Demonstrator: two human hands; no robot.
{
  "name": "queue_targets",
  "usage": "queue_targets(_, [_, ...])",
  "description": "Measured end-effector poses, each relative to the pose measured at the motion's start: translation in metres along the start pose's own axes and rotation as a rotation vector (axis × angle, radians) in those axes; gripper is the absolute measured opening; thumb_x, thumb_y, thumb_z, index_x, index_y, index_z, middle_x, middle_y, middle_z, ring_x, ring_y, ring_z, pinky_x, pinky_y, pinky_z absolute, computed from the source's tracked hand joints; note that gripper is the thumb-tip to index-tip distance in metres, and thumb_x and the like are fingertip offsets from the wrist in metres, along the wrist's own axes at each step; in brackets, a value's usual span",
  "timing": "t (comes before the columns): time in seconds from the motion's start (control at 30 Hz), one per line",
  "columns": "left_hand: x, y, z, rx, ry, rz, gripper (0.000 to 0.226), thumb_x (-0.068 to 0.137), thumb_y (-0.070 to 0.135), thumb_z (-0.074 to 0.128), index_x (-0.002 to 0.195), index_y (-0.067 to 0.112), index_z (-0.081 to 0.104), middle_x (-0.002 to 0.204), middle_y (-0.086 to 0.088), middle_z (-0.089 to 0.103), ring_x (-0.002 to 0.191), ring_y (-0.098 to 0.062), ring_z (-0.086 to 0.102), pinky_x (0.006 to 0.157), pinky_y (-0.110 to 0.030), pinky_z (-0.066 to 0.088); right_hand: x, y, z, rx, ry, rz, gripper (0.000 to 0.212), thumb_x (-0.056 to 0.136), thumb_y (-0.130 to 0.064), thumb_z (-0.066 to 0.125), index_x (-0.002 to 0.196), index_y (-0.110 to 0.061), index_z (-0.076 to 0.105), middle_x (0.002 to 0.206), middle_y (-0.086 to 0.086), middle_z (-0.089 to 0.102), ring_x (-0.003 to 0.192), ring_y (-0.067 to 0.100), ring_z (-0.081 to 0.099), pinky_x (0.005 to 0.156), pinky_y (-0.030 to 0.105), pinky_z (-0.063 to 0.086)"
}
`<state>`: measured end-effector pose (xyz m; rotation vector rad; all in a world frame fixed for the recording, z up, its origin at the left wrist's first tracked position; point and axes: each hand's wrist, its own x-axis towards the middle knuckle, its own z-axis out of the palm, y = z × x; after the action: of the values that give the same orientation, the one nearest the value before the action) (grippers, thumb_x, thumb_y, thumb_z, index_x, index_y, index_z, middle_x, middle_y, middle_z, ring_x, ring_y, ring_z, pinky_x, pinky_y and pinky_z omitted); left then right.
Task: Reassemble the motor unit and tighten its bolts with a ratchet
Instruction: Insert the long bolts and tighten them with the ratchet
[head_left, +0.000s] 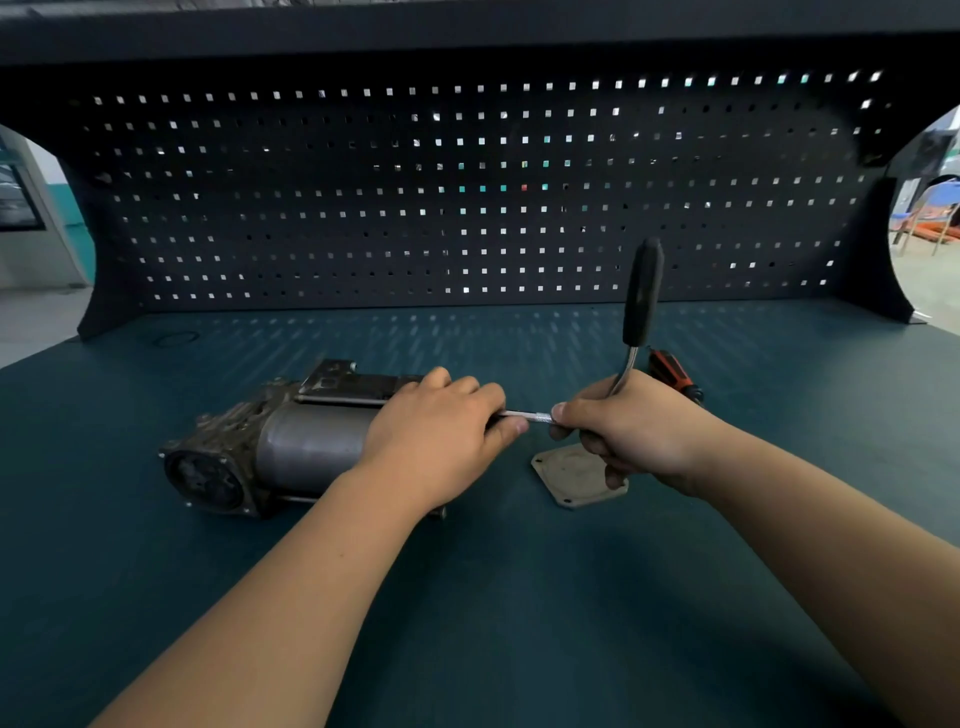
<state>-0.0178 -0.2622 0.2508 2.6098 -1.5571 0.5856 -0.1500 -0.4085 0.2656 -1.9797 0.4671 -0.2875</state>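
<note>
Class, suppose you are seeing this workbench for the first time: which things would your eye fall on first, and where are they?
The ratchet, black handle pointing up, stands mid-bench, gripped near its head by the right hand. Its extension bar runs left into the grip of the left hand, which lies over the right end of the grimy motor unit. A loose square cover plate lies beneath the right hand.

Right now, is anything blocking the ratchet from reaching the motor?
Nothing visible does. The bar on the ratchet runs from the right hand under the left hand at the motor end, which hides the contact. The plate lies on the bench below.
</note>
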Motion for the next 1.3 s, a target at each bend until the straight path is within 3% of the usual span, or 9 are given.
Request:
queue_targets(0.1, [0.000,0.000,0.000,0.019,-0.007,-0.005,0.047,0.090,0.063,0.017,0.100,0.029,0.048,0.100,0.009,0.055,0.097,-0.018,0.044,0.071,-0.031,0.027,-0.001,0.002,0.001,-0.207,0.114,-0.104,0.026,0.088,-0.033,0.063,0.071,-0.015,0.070,0.052,0.001,0.049,0.045,0.016,0.046,0.047,0.030,0.047])
queue_targets(0.2, [0.001,0.000,0.001,0.042,-0.001,0.000,0.043,0.093,0.061,0.017,0.101,0.030,0.046,0.103,0.008,0.055,0.100,-0.019,0.046,0.073,-0.032,0.027,-0.006,0.007,-0.003,-0.644,0.227,-0.452,0.019,0.089,-0.033,0.062,0.080,-0.018,0.070,0.064,-0.002,0.062,0.061,0.020,0.058,0.060,0.037,0.051])
queue_targets(0.3, [0.002,0.000,0.002,0.043,-0.012,0.008,0.044,0.093,0.060,0.016,0.103,0.029,0.045,0.105,0.007,0.055,0.101,-0.020,0.046,0.074,-0.033,0.027,-0.008,0.010,-0.008,-0.987,0.257,-0.824,0.008,0.083,-0.017,0.072,0.084,-0.009,0.071,0.067,0.003,0.062,0.054,0.030,0.061,0.045,0.040,0.050])
queue_targets(0.4, [0.001,0.000,0.002,0.032,-0.002,0.005,0.046,0.092,0.060,0.014,0.102,0.028,0.046,0.104,0.007,0.055,0.101,-0.019,0.047,0.075,-0.033,0.029,-0.009,0.011,-0.008,-1.010,0.278,-0.868,0.008,0.081,-0.013,0.074,0.082,-0.006,0.071,0.065,0.006,0.062,0.047,0.031,0.059,0.039,0.039,0.048])
queue_targets(0.6, [0.002,-0.001,0.004,0.000,0.027,-0.003,0.053,0.084,0.064,0.011,0.099,0.030,0.049,0.100,0.009,0.056,0.100,-0.017,0.048,0.073,-0.032,0.027,-0.006,0.012,-0.004,-0.806,0.249,-0.641,0.012,0.092,-0.028,0.061,0.084,-0.020,0.066,0.068,-0.008,0.058,0.068,0.024,0.061,0.062,0.036,0.047])
queue_targets(0.67, [0.002,-0.001,0.005,-0.006,0.036,-0.003,0.054,0.083,0.065,0.012,0.099,0.030,0.049,0.100,0.009,0.057,0.100,-0.017,0.048,0.073,-0.032,0.027,-0.004,0.009,-0.003,-0.642,0.209,-0.421,0.017,0.090,-0.034,0.060,0.076,-0.027,0.061,0.065,-0.008,0.059,0.065,0.015,0.058,0.061,0.032,0.046])
queue_targets(0.8, [0.001,-0.001,0.005,-0.002,0.037,0.005,0.056,0.083,0.065,0.011,0.102,0.030,0.050,0.103,0.009,0.058,0.101,-0.017,0.050,0.074,-0.032,0.029,0.001,0.004,-0.001,-0.209,0.102,-0.114,0.023,0.088,-0.031,0.064,0.073,-0.015,0.071,0.053,0.003,0.048,0.046,0.014,0.046,0.047,0.028,0.046])
queue_targets(0.97, [0.001,-0.001,0.003,0.005,0.013,0.006,0.056,0.084,0.065,0.010,0.101,0.029,0.050,0.103,0.009,0.057,0.102,-0.016,0.049,0.074,-0.031,0.027,-0.001,-0.002,-0.001,0.135,-0.076,0.108,0.026,0.093,-0.025,0.057,0.081,-0.006,0.068,0.046,-0.003,0.039,0.033,0.012,0.025,0.041,0.023,0.039])
queue_targets(1.3, [0.002,0.000,0.002,0.047,-0.022,0.012,0.048,0.091,0.061,0.014,0.102,0.028,0.047,0.105,0.006,0.057,0.104,-0.019,0.050,0.079,-0.034,0.031,-0.001,0.000,0.001,0.108,-0.057,0.095,0.026,0.094,-0.025,0.056,0.079,-0.007,0.068,0.045,-0.003,0.039,0.035,0.013,0.028,0.041,0.024,0.039])
